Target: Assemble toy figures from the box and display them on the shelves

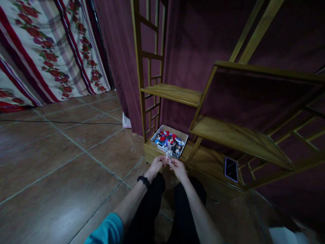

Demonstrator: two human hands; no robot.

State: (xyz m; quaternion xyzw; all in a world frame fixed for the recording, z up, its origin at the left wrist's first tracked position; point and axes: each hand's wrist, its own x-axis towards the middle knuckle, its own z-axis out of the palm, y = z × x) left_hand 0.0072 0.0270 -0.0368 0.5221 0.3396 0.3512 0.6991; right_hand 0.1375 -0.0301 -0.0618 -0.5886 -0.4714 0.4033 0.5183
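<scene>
Between my two hands is a small clear, shiny object [169, 155], too small to name. My left hand [158, 164] pinches it from the left, with a dark band on that wrist. From the right, the fingers of my right hand [178, 168] close on its lower part. Just beyond my hands, a shallow white box [155, 135] rests on the lowest shelf. Several small colourful figures [169, 139] in red, black, white, blue and purple are heaped inside it.
A wooden shelf unit [172, 93] rises ahead, its boards and uprights close around the box. A phone or tablet with a purple edge [231, 169] lies on the lowest shelf at right. A black cable [63, 122] crosses the tiled floor at left, near a floral curtain [48, 51].
</scene>
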